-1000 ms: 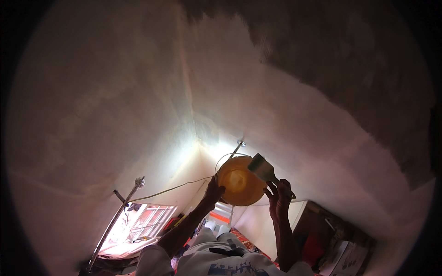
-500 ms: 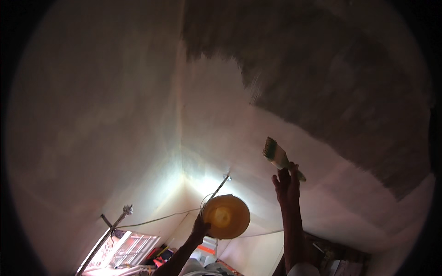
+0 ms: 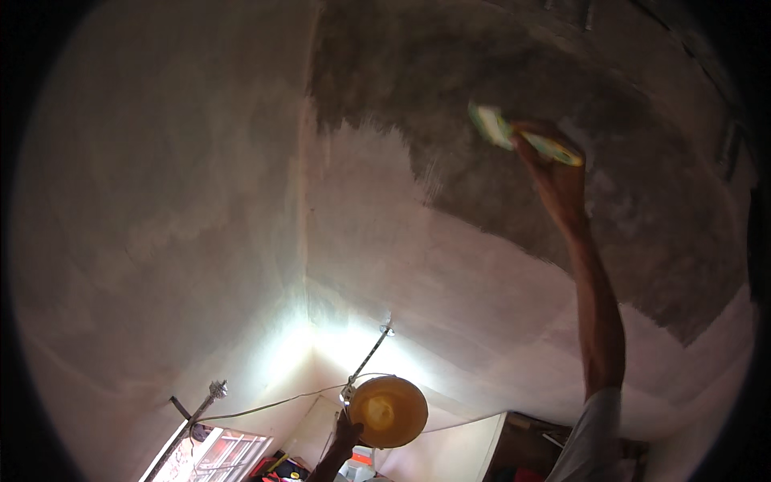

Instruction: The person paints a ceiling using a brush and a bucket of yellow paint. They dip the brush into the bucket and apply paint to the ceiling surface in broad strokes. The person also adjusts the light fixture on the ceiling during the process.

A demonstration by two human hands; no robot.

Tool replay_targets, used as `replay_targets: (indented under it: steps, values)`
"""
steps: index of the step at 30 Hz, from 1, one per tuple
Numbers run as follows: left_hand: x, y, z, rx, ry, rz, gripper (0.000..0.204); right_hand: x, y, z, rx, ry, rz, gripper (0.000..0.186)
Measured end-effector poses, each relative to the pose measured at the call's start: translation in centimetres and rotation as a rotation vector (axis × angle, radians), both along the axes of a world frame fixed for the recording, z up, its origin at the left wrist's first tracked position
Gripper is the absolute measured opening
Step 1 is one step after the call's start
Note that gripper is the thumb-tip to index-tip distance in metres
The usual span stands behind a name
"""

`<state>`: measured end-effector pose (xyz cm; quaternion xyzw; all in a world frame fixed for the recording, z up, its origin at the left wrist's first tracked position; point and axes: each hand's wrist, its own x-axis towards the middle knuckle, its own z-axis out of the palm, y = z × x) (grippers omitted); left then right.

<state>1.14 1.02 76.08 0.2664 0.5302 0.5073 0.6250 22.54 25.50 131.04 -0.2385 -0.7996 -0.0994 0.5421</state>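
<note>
My left hand [image 3: 350,430] grips a round yellow bucket [image 3: 393,406] by its rim, with pale material at the bottom, low in the head view. My right hand [image 3: 546,161] is raised high at the right, closed around the handle of a flat paintbrush [image 3: 491,124], blurred by motion. The brush is over a dark, damp-looking patch [image 3: 642,201] on the plastered surface above me; whether its bristles touch it I cannot tell. Lighter pinkish plaster [image 3: 434,265] borders the patch, with a ragged edge between them.
A corner seam runs through the plaster. Metal rods with finials [image 3: 218,390] and a strung cord [image 3: 289,402] are below it, near a bright window [image 3: 221,454] at lower left. A white panel [image 3: 450,458] and dark shelving stand at the bottom right.
My right hand has lifted the brush from beside the bucket up to the dark patch. The bucket sits lower in view, and the view has shifted upward, showing more of the overhead surface.
</note>
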Motion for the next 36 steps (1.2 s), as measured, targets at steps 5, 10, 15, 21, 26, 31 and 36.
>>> replay_targets:
  steps: [5,10,15,21,26,31,36]
  values:
    - [0.8,-0.2,-1.6,0.007,0.001,-0.023,0.067,-2.9,2.5,7.6,0.741,-0.493,-0.381,0.032]
    - [1.9,-0.5,1.1,-0.053,-0.082,-0.023,0.07,-3.1,5.9,10.0,0.956,-0.607,-0.573,0.037]
    - [1.7,-1.0,0.1,0.021,-0.062,-0.019,0.07,-3.2,8.4,8.8,0.925,-0.655,-0.784,0.038]
    - [1.1,-1.0,-1.3,0.003,0.014,0.003,0.069,-4.6,8.6,6.3,0.887,-0.643,-0.691,0.038]
    - [1.3,-0.8,0.7,-0.015,-0.028,-0.035,0.072,-4.8,8.1,11.4,0.946,-0.574,-0.634,0.037]
    - [1.6,-0.9,-0.4,0.093,-0.089,-0.028,0.071,-4.0,9.4,10.9,0.842,-0.678,-0.799,0.031]
    - [0.9,-1.2,0.6,0.012,-0.072,-0.049,0.072,-5.0,8.4,6.1,0.733,-0.755,-0.77,0.029]
